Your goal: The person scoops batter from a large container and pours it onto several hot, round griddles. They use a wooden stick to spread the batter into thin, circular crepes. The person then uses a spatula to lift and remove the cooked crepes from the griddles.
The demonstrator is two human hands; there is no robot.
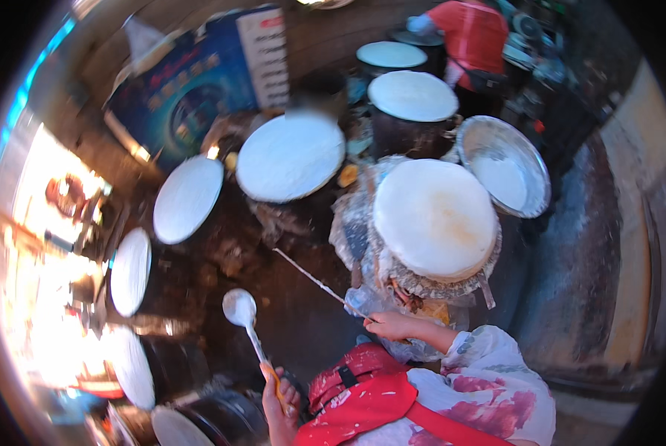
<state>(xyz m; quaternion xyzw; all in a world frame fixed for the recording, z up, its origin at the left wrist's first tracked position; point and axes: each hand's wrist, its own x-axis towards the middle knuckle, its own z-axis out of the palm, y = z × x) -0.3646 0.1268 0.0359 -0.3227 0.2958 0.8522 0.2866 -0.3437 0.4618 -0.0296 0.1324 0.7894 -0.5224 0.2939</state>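
Observation:
My left hand (280, 398) grips the handle of a ladle (239, 308), whose bowl is coated white and points away from me. A thin stick (322, 285) is held in my right hand (391, 326), its far end reaching to the left over the dark floor. Nearest to that hand stands a round griddle or pan top (433, 217) covered in white, with a tan patch on it, on a crusted stand. Beside it tilts a metal basin (503, 167) with white matter inside. I cannot tell what the white matter is.
Several drum-like stands with round white tops curve round me, among them one ahead (291, 159) and one at the left (188, 200). A person in a red top (472, 39) is at the back right. A blue printed board (193, 89) leans behind, and a dark barrel (227, 418) is at the lower left.

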